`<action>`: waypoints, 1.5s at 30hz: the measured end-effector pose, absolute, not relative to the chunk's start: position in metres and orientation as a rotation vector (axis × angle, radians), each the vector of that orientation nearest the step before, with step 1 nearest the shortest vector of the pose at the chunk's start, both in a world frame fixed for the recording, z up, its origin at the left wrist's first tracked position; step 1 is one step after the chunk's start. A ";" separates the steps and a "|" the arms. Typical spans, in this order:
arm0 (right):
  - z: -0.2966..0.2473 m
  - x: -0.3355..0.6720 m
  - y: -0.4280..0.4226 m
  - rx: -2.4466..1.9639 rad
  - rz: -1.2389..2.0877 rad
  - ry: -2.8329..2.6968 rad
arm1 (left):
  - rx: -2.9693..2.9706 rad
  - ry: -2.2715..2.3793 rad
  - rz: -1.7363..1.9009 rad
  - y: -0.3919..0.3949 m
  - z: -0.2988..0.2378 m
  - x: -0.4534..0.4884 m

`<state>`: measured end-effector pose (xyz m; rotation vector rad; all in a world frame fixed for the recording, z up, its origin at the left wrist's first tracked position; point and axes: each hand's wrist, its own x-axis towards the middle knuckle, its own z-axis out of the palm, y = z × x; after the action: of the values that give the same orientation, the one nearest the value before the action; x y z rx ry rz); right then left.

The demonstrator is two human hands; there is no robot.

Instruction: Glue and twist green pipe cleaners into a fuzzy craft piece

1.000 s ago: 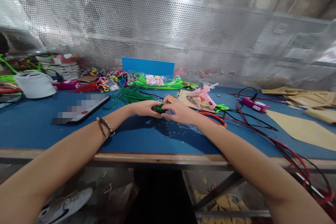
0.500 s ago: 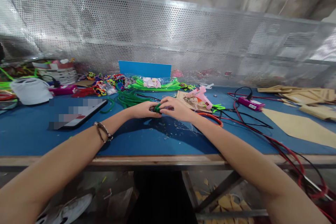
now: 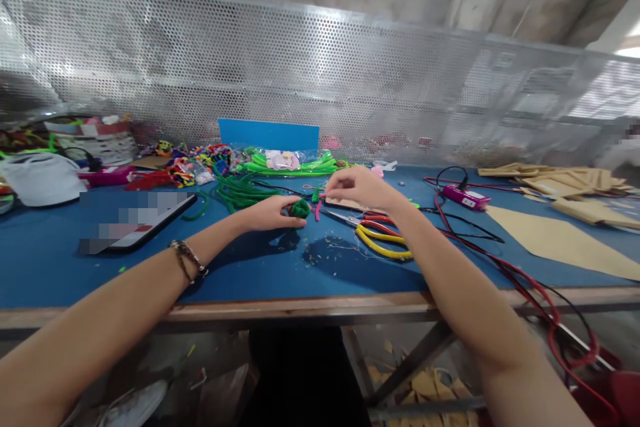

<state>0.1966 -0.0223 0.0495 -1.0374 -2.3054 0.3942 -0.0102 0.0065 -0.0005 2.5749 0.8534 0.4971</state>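
Scraps litter the blue surface (image 3: 260, 280), a yellow-handled tool (image 3: 381, 253) lies partly hidden by the right forearm, and here's the left hand (image 3: 273, 213) — thumb and fingers curled around a fuzzy green bundle (image 3: 301, 208), mid-surface. Just beyond, the right hand (image 3: 357, 188) has its fingers drawn nearly together beside a small pink strip (image 3: 319, 211), though whether they grip anything I can't tell! Farther back, green stems (image 3: 245, 193) sprawl loose, then a blue panel (image 3: 270, 133) stands before the perforated metal screen (image 3: 280, 67).
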 end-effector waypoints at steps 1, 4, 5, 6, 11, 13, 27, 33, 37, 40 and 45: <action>0.057 0.208 -0.026 -1.071 0.410 -2.294 | 2.592 0.855 0.504 0.007 -0.001 -0.010; 0.077 0.261 -0.039 -1.244 0.512 -2.292 | 2.633 0.875 0.473 0.008 -0.001 -0.011; 0.080 0.281 -0.042 -1.312 0.514 -2.236 | 2.639 0.875 0.454 0.008 -0.001 -0.011; 0.081 0.300 -0.044 -1.384 0.505 -2.166 | 2.640 0.871 0.434 0.008 -0.002 -0.010; 0.058 0.351 -0.023 -2.175 0.043 -1.912 | 2.642 0.863 0.399 0.009 -0.003 -0.009; 0.044 0.349 -0.010 -2.219 0.005 -1.925 | 2.643 0.884 0.399 0.009 -0.004 -0.010; 0.033 0.337 -0.006 -2.211 -0.030 -1.512 | 2.759 0.908 0.307 0.007 0.000 -0.010; 0.070 0.318 -0.022 -1.852 -0.354 -1.025 | 2.860 0.807 0.181 0.007 -0.002 -0.012; 0.088 0.277 -0.035 -1.027 -0.402 -0.986 | 2.787 0.753 0.359 0.007 -0.002 -0.010; 0.075 0.233 -0.037 -0.945 -0.296 -1.657 | 2.570 0.754 0.691 0.011 0.000 -0.008; 0.032 0.180 -0.022 -0.974 -0.248 -2.568 | 2.249 0.709 0.831 0.013 0.003 -0.008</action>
<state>0.1800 -0.0215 0.0319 -0.9741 -2.5676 -0.2484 -0.0083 0.0125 0.0029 2.2494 0.7087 0.8315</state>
